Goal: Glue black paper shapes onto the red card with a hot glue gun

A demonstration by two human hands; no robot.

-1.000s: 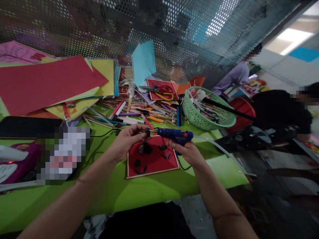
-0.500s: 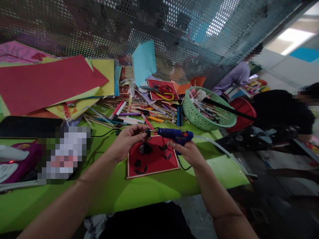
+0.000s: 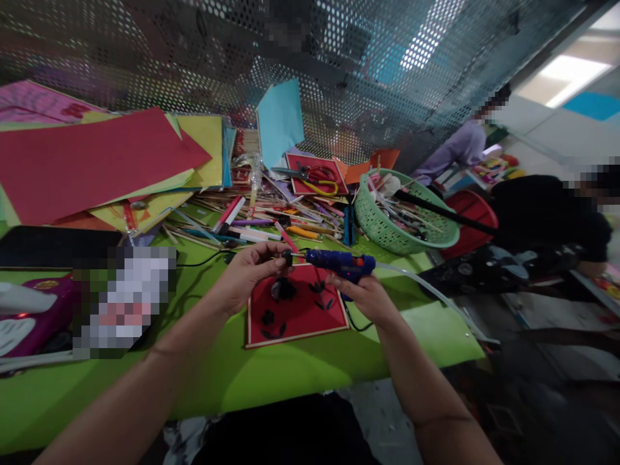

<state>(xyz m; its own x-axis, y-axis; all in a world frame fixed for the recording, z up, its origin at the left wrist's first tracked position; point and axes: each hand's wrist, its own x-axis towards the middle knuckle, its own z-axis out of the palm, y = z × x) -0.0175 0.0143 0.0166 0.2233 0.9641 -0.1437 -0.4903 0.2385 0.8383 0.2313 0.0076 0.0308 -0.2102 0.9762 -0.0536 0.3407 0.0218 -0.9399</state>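
Observation:
My left hand (image 3: 254, 268) pinches a small dark piece (image 3: 287, 258) between thumb and fingers; its exact kind is too small to tell. A blue hot glue gun (image 3: 334, 260) is gripped in my right hand (image 3: 357, 290), its nozzle at the dark piece. From the back of the gun a long clear glue stick (image 3: 411, 274) sticks out to the right. Below both hands lies a red panel (image 3: 300, 326) with a pale wooden edge. Dark flower and leaf shapes (image 3: 283, 289) are on it, and my left fingers partly overhang its top edge.
Behind the panel lie pens and thin sticks (image 3: 261, 223), with scissors (image 3: 320, 174) beyond. A green basket (image 3: 382, 226) of tools stands right. Coloured paper sheets (image 3: 97, 161), a dark phone-like slab (image 3: 58, 247) and a purple device (image 3: 43, 310) are left. Two people (image 3: 542, 219) are at right.
Almost nothing differs. Both hands keep the glue gun nozzle and the small dark piece together in the same place.

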